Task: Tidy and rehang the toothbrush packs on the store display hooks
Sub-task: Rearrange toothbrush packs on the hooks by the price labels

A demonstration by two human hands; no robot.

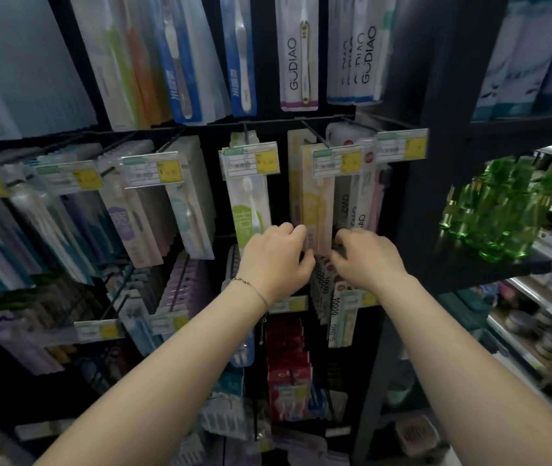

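**Hands.** Left hand (278,260): fingers curled at the lower left edge of the yellow pack (315,206), thumb below them, pinching the card. Right hand (367,260): fingers curled at the lower right edge; whether it grips this pack or the one behind cannot be told.

**Item.** Yellow pack, hanging. Its bottom end sits between the two hands, touching the left fingers. The rest rises above both hands.

**Handling (judged).** Hold the lower corners lightly and square the card until it hangs plumb. Ease it back along the wire rather than pulling down, as a tug would likely strain the hang-hole or knock the tag. Keep the right fingers clear of the neighbour.

**Fixing.** Hook (315,134), well above both hands. Price tag (336,162) at its front end, covering the pack's top.

**Neighbours.** Green pack (249,210), just beyond the left hand. GUDIAO packs (352,210), just beyond the right hand, close against the yellow pack.
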